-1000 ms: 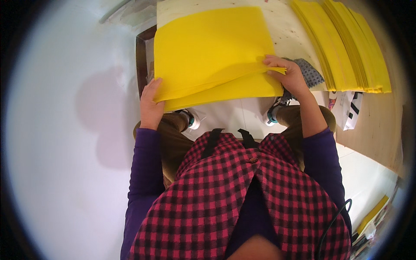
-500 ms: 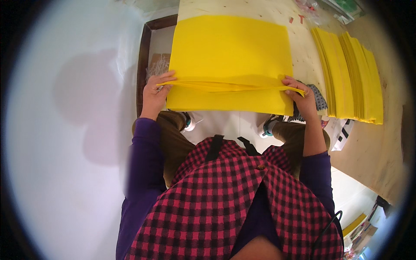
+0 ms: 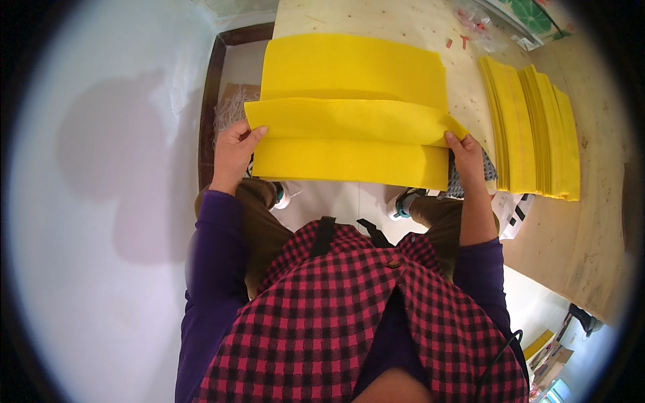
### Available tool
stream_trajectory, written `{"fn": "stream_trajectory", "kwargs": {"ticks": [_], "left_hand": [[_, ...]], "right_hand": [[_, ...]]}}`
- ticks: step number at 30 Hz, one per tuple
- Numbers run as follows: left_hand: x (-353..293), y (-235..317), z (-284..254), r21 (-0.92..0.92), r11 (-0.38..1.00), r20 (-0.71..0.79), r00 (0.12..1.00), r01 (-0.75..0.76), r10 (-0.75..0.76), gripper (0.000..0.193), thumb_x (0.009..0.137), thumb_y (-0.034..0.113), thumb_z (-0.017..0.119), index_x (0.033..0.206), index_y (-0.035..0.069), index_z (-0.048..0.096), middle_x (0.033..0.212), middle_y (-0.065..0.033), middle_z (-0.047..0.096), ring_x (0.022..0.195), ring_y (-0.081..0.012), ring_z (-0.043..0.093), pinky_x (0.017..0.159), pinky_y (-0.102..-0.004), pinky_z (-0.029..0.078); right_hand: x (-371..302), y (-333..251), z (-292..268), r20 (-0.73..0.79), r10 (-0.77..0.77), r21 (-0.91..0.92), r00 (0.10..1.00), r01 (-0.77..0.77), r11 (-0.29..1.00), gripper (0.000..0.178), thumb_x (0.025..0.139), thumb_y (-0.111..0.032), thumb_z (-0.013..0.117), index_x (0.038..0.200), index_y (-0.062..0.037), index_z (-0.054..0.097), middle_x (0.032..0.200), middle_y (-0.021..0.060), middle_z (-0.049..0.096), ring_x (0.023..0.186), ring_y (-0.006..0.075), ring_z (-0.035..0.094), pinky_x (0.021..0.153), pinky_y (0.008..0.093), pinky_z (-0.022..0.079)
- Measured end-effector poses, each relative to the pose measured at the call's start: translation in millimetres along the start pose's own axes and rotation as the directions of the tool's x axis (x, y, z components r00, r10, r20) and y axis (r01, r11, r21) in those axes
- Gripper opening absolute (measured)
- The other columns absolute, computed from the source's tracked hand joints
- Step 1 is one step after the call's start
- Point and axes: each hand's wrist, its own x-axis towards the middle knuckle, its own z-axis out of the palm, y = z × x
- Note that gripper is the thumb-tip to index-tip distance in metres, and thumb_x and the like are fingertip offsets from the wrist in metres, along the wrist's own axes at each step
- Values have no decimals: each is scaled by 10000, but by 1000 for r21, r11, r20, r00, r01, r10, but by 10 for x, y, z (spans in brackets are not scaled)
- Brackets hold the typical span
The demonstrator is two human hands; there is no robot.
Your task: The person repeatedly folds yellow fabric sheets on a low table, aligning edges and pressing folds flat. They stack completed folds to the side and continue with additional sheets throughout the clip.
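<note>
Both hands pinch a folded yellow fabric sheet [image 3: 342, 121] by its two ends, stretched out as a long band. My left hand [image 3: 236, 149] has thumb and fingers closed on its left end. At the right end, my right hand [image 3: 465, 158] grips the corner, which curls upward a little. Beneath and behind the band lies a larger flat yellow fabric piece [image 3: 353, 64] at the near edge of the wooden table. Its near part shows below the band; whether it is one layer or several, I cannot tell.
Two rows of folded yellow fabric [image 3: 531, 127] lie on the right of the pale wooden table [image 3: 463, 87]. Grey patterned cloth [image 3: 490, 173] is by my right wrist. A brown frame [image 3: 213, 101] runs along the white wall [image 3: 101, 282] at left. Clear plastic [image 3: 474, 20] sits at the far right.
The held sheet, seen nearly edge-on before, now shows its broad face as a band. My hands have turned with it, thumbs now on the facing side. The whole view has shifted slightly.
</note>
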Motion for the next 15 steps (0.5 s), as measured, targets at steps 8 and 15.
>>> {"fn": "stream_trajectory", "kwargs": {"ticks": [8, 15], "left_hand": [[64, 23, 19, 65, 987, -75, 987, 145, -140, 218, 869, 174, 682, 931, -35, 668, 817, -7, 653, 720, -62, 564, 667, -222, 459], [142, -33, 90, -17, 996, -119, 989, 86, -88, 232, 858, 194, 693, 859, -34, 652, 755, -1, 623, 672, -61, 538, 617, -218, 439]], "right_hand": [[99, 37, 62, -110, -7, -75, 994, -1, 997, 214, 925, -188, 615, 1011, 7, 636, 857, -5, 636, 748, 70, 544, 680, 232, 453], [115, 114, 125, -161, -39, -101, 986, 23, 995, 181, 898, -139, 639, 998, 13, 631, 817, -1, 619, 712, 71, 518, 651, 218, 438]]}}
